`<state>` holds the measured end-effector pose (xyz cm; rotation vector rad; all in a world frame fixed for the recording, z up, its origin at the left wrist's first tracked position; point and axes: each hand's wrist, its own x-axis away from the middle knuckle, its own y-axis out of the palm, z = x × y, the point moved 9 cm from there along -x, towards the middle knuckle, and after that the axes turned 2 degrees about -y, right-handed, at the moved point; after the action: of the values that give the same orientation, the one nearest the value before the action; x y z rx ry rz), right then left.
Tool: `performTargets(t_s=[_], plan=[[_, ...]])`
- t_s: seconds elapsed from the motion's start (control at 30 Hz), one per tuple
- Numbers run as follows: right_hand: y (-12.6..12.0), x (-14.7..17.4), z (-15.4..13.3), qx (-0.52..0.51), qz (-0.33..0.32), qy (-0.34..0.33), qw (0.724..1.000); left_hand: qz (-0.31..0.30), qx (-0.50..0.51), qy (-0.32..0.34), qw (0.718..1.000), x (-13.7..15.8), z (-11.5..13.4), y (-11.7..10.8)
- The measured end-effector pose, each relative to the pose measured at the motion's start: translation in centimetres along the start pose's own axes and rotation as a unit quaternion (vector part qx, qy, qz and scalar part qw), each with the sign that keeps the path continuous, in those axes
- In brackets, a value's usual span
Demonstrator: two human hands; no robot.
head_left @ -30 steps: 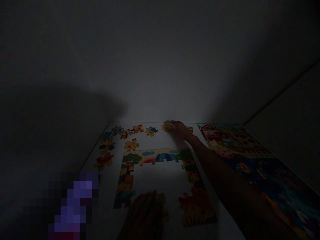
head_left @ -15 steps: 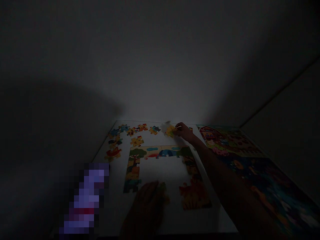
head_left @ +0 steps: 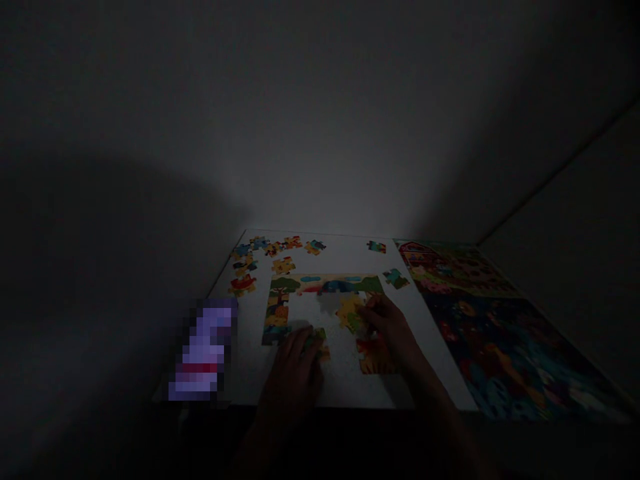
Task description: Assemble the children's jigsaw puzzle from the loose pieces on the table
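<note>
My right hand [head_left: 385, 317] pinches a yellow and green puzzle piece [head_left: 349, 312] above the gap inside the partly assembled jigsaw puzzle [head_left: 279, 313]. Below and to the left, the fingers of my left hand [head_left: 297, 357] are curled on another green and orange puzzle piece [head_left: 323, 348], partly hidden under them. The puzzle's joined pieces form a top row with trees and a blue tent-like shape, and a left column. At the lower right is a joined orange-red section [head_left: 375, 357], partly behind my right hand.
Loose puzzle pieces [head_left: 283, 265] lie along the white table's [head_left: 345, 393] back left. A teal piece [head_left: 396, 279] and another piece [head_left: 377, 247] lie at the back right. Colourful pictures [head_left: 500, 333] cover the right side. A pixelated purple object [head_left: 203, 350] is at the left edge.
My right hand has come from the back of the table towards me, bringing the yellow puzzle piece over the puzzle's gap. My left hand's fingers now lie over the green and orange piece.
</note>
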<state>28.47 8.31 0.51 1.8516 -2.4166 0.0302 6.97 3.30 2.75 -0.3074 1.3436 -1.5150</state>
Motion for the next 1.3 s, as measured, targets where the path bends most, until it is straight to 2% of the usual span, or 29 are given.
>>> performTargets(t_s=[0.1, 0.2, 0.33, 0.5, 0.7, 0.83, 0.93, 1.0, 1.07, 1.2, 1.23, 1.3], plan=[[0.1, 3.7, 1.4, -0.044, 0.054, 0.032, 0.997, 0.017, 0.014, -0.013, 1.0, -0.2, 0.5, -0.4], [1.5, 6.4, 2.4, -0.081, 0.065, 0.046, 0.994, -0.004, 0.056, -0.037, 0.998, -0.8, 1.7, 0.0], [2.8, 8.3, 3.3, -0.1, 0.044, 0.045, 0.993, -0.057, 0.083, -0.037, 0.994, -1.6, 3.0, 1.3], [2.6, 8.9, 3.8, -0.048, -0.022, 0.055, 0.997, -0.1, 0.09, -0.008, 0.991, -1.9, 3.4, 2.4], [-0.9, 8.3, 3.0, 0.047, -0.028, 0.07, 0.996, -0.147, 0.057, 0.039, 0.987, -3.3, 3.0, 3.5], [-5.4, 6.8, 0.6, 0.155, 0.027, 0.01, 0.987, -0.187, 0.025, 0.075, 0.979, -4.3, 2.2, 3.9], [-7.2, 5.5, -0.6, 0.202, 0.043, -0.022, 0.978, -0.167, -0.008, 0.078, 0.983, -3.8, 1.0, 3.1], [-6.5, 4.4, -1.1, 0.235, 0.005, -0.055, 0.97, -0.145, -0.038, 0.062, 0.987, -3.1, 0.0, 2.6], [-4.2, 3.3, -1.5, 0.277, -0.068, -0.1, 0.953, -0.14, -0.056, 0.062, 0.987, -2.5, -0.5, 2.8], [1.0, 1.0, -1.8, 0.342, -0.222, -0.18, 0.895, -0.138, -0.069, 0.072, 0.985, -2.9, -0.9, 3.5], [1.7, 0.2, -1.9, 0.348, -0.237, -0.191, 0.887, -0.132, -0.074, 0.064, 0.986, -3.3, -1.0, 3.5], [1.7, -1.7, -2.2, 0.344, -0.224, -0.2, 0.89, -0.114, -0.086, 0.036, 0.989, -4.2, -1.1, 3.3]])
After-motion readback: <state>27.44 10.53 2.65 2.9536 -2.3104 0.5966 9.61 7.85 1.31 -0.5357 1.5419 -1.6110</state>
